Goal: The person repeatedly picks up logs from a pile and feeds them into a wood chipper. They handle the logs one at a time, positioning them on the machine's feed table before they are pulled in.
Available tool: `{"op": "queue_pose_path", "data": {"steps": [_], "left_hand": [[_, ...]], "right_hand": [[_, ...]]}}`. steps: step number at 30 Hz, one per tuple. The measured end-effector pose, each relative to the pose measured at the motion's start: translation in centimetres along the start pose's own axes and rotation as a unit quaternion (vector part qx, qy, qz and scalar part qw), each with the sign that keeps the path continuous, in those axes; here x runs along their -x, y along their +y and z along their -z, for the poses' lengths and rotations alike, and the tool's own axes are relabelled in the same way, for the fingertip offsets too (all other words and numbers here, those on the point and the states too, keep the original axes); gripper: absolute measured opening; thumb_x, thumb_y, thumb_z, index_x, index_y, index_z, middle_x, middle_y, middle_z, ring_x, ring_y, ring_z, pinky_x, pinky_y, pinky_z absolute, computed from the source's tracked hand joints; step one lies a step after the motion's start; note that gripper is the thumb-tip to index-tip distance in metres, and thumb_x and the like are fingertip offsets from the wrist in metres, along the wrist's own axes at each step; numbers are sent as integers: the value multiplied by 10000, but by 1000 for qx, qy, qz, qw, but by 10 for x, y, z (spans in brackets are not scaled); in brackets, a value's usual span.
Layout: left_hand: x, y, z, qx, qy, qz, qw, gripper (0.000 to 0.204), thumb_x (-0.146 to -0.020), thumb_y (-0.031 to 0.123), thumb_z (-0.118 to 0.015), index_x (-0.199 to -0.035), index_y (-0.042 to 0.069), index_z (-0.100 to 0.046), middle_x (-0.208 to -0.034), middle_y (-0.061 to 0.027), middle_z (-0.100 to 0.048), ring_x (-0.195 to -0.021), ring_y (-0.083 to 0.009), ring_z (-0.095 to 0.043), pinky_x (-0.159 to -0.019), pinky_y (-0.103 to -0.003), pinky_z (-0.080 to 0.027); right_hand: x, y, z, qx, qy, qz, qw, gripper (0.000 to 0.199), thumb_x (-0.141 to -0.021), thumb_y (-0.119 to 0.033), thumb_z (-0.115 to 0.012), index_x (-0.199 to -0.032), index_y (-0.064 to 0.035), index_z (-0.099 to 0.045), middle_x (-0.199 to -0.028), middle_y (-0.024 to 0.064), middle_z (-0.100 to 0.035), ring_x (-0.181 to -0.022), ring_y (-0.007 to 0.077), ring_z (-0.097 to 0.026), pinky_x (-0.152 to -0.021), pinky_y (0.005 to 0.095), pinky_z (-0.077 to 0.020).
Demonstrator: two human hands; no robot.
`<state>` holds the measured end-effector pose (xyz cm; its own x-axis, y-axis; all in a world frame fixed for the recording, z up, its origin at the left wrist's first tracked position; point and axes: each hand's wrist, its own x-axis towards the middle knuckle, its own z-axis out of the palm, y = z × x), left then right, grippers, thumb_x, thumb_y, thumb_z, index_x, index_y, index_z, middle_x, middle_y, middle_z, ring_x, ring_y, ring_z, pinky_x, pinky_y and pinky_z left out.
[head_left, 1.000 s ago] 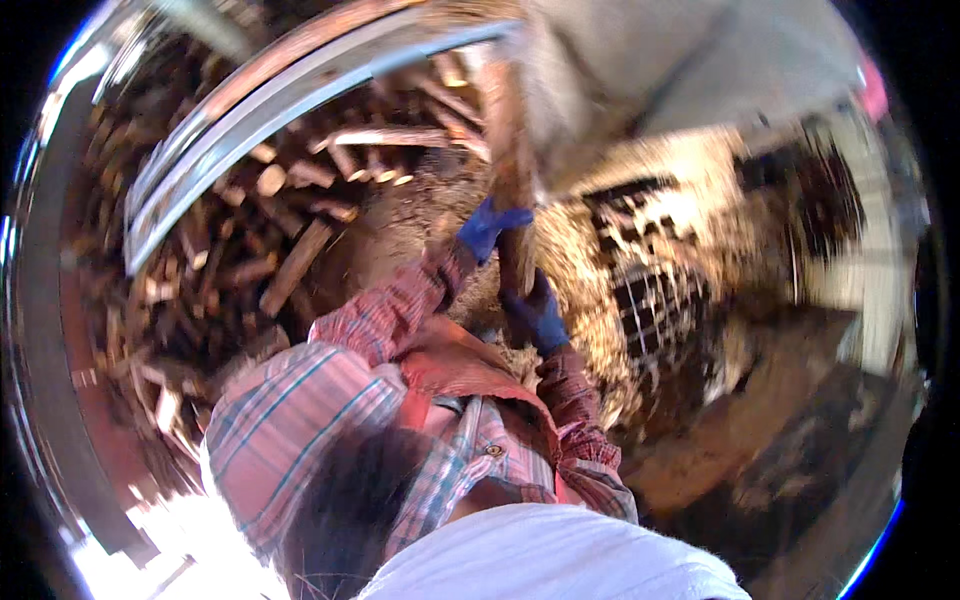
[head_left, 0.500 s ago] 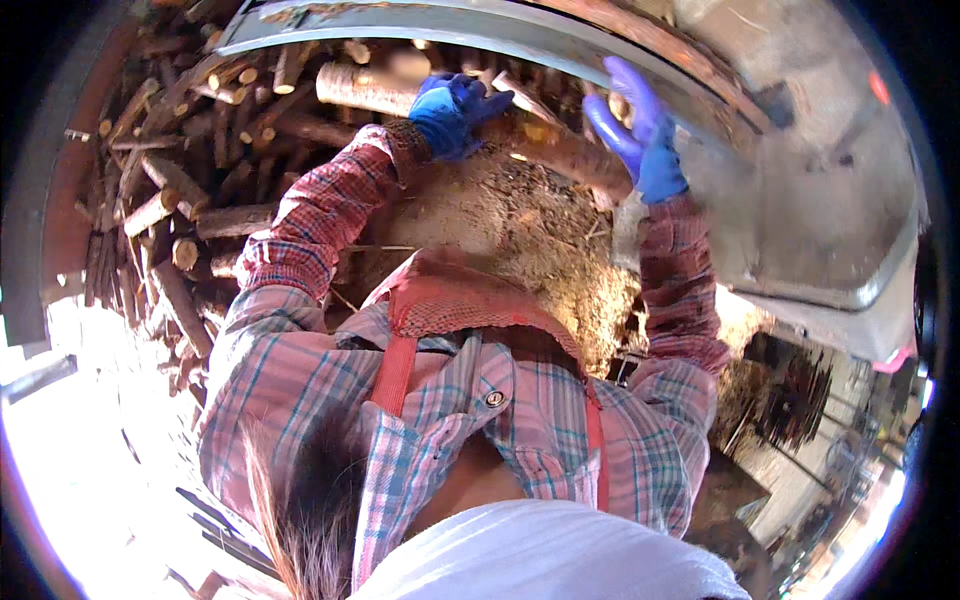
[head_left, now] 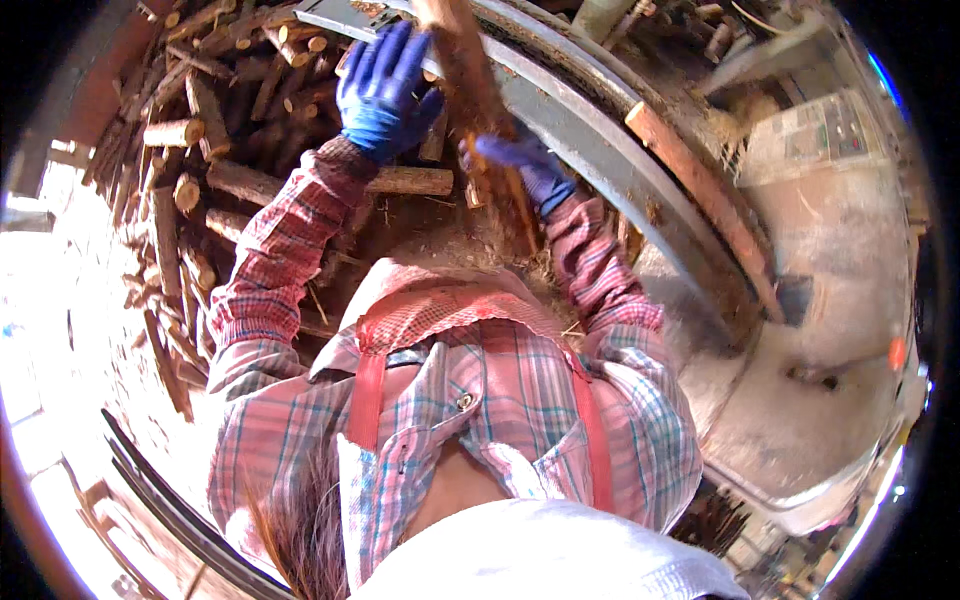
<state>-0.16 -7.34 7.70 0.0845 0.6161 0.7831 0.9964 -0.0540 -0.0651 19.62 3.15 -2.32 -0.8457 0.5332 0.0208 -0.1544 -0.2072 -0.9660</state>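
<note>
A long bark-covered log (head_left: 478,85) stands out lengthwise in front of me, its far end beyond the top edge of the view. My right hand (head_left: 532,172), in a blue-purple glove, is closed round its middle, with fingers reaching across the bark. On the log's left side is my left hand (head_left: 385,100), gloved alike, its fingers stretched out and its thumb close to the bark. Whether that thumb touches the log cannot be made out. Below the left hand lies a shorter cut log (head_left: 412,181), its pale end facing right.
A pile of cut logs (head_left: 245,180) fills the left side. From the upper middle a grey metal rail (head_left: 590,140) curves down to the right, with a peeled reddish log (head_left: 700,190) lying alongside it. A dusty pale surface (head_left: 810,240) extends at the right.
The view has turned rightward. A log that lay slantwise between my hands now points away from me. My right hand has closed on it; my left has moved up and left, fingers extended.
</note>
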Motion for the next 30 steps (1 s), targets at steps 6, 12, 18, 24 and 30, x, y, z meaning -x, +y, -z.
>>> {"op": "queue_pose_path", "data": {"steps": [6, 12, 18, 24, 30], "left_hand": [[46, -14, -16, 75, -88, 262, 958, 656, -697, 347, -695, -1258, 74, -492, -1243, -169, -533, -1145, -335, -506, -975, -435, -392], [182, 46, 10, 125, -289, 444, 839, 729, -709, 423, -680, -1300, 64, -452, -1250, -176, -534, -1145, -324, -516, -975, -401, -411], [288, 88, 36, 146, -262, 576, 761, 688, -710, 376, -731, -1283, 81, -490, -1123, -131, -622, -1072, -256, -588, -907, -338, -464], [387, 139, 36, 206, -264, 705, 625, 689, -731, 415, -725, -1266, 45, -499, -1203, -150, -582, -1111, -262, -563, -927, -343, -450], [519, 196, -13, 380, -205, 812, 392, 637, -752, 310, -761, -1249, 8, -500, -1153, -114, -613, -1060, -185, -573, -901, -304, -459]], "right_hand": [[-111, -136, 98, 227, 31, 242, 943, 569, -738, -259, -772, -1202, -57, -511, -1110, 59, -595, -963, 184, -589, -849, 315, -486], [-85, -25, 205, 703, 88, 181, 682, 853, -670, -519, -752, -1297, -43, -424, -1143, 241, -581, -1073, 386, -562, -914, 441, -449], [-35, -35, 186, 787, 98, 103, 601, 787, -698, -562, -712, -1308, -137, -456, -1104, 268, -580, -1015, 423, -565, -845, 456, -472], [49, -14, 16, 533, 86, 260, 800, 375, -850, -177, -660, -1129, 51, -556, -998, 166, -637, -898, 241, -625, -794, 351, -505], [211, 258, -9, 475, -123, -146, 859, 568, -748, -252, -739, -1215, -15, -518, -1166, 202, -576, -1079, 308, -562, -898, 384, -465]]}}
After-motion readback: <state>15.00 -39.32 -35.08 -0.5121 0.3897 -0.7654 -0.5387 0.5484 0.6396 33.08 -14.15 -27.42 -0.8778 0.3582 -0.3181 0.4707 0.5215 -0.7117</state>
